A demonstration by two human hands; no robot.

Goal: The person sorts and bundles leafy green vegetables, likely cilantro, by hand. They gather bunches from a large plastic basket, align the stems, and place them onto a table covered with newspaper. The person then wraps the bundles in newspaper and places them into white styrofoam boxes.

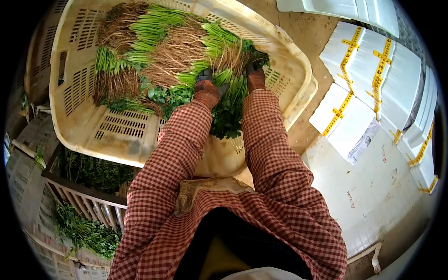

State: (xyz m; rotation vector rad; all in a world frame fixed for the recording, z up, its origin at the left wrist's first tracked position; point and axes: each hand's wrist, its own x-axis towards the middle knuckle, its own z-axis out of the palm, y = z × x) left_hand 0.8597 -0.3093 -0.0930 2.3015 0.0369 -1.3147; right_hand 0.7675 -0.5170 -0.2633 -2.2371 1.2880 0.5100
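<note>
A large yellowish plastic crate [84, 141] with slotted walls lies before me. Inside it are layered bundles of leafy, celery-like greens [157, 26], their pale green stems and brown stringy roots showing. Both my hands wear dark gloves with reddish-brown backs and reach in at the right part of the pile. A bunch of greens [236, 92] lies between them, its dark leaves towards me. My left hand [209, 89] holds this bunch from the left, thumb spread across the stems. On the other side, my right hand [256, 77] grips it, fingertips partly hidden among roots and leaves.
White foam boxes [367, 66] sealed with yellow printed tape stand at the right, beside a pale, stained surface [378, 199]. At lower left, a slatted brown crate [87, 201] contains dark greens, with loose leafy stems [85, 231] beside it. A pipe [367, 253] runs at lower right.
</note>
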